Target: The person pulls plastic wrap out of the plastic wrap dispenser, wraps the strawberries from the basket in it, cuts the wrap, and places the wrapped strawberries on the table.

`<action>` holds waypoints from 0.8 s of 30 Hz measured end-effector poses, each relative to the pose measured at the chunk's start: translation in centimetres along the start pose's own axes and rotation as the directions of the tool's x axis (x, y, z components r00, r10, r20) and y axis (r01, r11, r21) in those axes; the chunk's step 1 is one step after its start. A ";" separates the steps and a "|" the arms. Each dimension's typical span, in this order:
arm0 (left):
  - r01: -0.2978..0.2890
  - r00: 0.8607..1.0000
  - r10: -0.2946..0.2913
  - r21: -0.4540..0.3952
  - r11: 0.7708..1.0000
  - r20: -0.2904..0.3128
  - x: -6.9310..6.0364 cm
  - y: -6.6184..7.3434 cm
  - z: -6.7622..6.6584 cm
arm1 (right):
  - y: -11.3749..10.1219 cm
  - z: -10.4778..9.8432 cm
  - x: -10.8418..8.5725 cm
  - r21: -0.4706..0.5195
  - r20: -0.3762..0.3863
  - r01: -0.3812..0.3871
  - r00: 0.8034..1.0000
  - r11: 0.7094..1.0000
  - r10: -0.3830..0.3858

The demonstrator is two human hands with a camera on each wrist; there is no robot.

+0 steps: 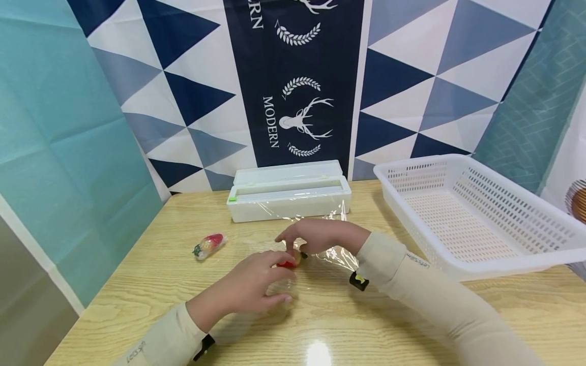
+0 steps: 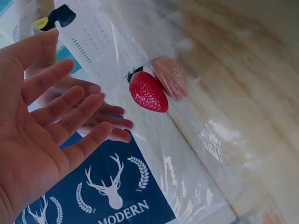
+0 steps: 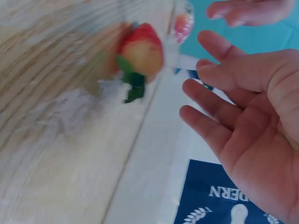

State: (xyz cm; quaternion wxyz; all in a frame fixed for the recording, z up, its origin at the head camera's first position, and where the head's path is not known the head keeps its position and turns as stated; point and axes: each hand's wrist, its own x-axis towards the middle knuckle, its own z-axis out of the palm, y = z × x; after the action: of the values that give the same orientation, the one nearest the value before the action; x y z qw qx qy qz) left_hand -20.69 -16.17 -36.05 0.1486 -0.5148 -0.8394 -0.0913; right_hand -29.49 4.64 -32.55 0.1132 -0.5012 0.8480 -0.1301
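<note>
Flanking a strawberry [image 2: 148,93] on film [image 1: 338,258], the left hand [image 1: 254,282] and right hand [image 1: 318,235] each have a wide grip. A wrapped strawberry [image 1: 210,246] lies nearby.

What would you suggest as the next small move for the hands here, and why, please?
I would probably have the left hand fold the loose clear film over the bare-looking strawberry. The film stretches toward the white box, both that hand and the right hand are close by, and a wrapped strawberry already lies to the left.
</note>
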 end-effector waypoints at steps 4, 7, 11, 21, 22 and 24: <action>-0.014 1.000 0.014 0.006 1.000 -0.010 0.0 -0.1 -0.1 | -0.6 -0.5 -1.5 -0.025 -0.026 0.038 0.999 0.999 -0.039; -0.010 1.000 0.010 0.000 1.000 -0.006 0.0 -0.1 -0.3 | -1.0 -0.7 -2.8 -0.049 -0.044 0.052 0.998 0.997 -0.054; 0.026 0.999 -0.026 0.008 1.000 0.029 0.0 0.0 -0.6 | -0.8 -0.6 -4.4 -0.098 -0.081 0.055 0.995 0.994 -0.063; 0.074 0.993 -0.074 -0.004 0.997 0.090 0.1 0.0 -1.4 | -0.4 0.2 -7.7 -0.146 -0.185 0.035 0.981 0.989 -0.063; 0.076 0.993 -0.075 -0.007 0.997 0.093 0.0 0.0 -1.4 | -0.3 0.3 -8.0 -0.145 -0.196 0.037 0.978 0.989 -0.065; 0.090 0.991 -0.089 -0.004 0.996 0.101 -0.1 0.0 -1.4 | -0.2 0.6 -8.6 -0.142 -0.213 0.036 0.975 0.989 -0.066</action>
State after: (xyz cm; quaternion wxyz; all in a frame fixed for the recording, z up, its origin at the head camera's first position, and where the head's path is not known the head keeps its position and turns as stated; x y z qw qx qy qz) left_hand -20.38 -16.67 -34.75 0.0996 -0.4814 -0.8676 -0.0754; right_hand -25.06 12.00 -32.47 -0.0179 -0.5122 0.8490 -0.1283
